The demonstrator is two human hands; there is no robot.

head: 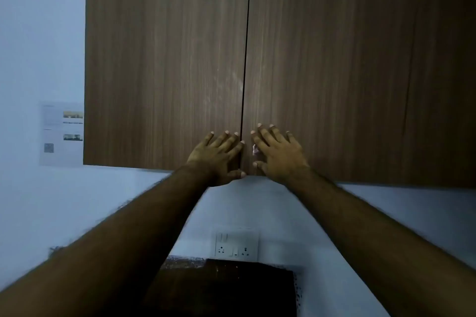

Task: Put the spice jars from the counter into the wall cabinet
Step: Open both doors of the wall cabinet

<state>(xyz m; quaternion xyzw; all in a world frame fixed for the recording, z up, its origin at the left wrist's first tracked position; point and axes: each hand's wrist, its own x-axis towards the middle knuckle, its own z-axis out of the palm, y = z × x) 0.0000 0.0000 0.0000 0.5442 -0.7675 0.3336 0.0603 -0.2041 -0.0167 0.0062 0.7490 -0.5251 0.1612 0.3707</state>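
Note:
The brown wood-grain wall cabinet fills the upper view, and its left door and right door are both closed, meeting at a dark seam. My left hand lies flat with spread fingers on the lower inner corner of the left door, its thumb under the bottom edge. My right hand presses flat on the lower inner corner of the right door, just right of the seam. No spice jars are in view.
A white switch and socket plate sits on the pale wall below the cabinet. A dark counter surface shows at the bottom. A printed paper sheet hangs on the wall left of the cabinet.

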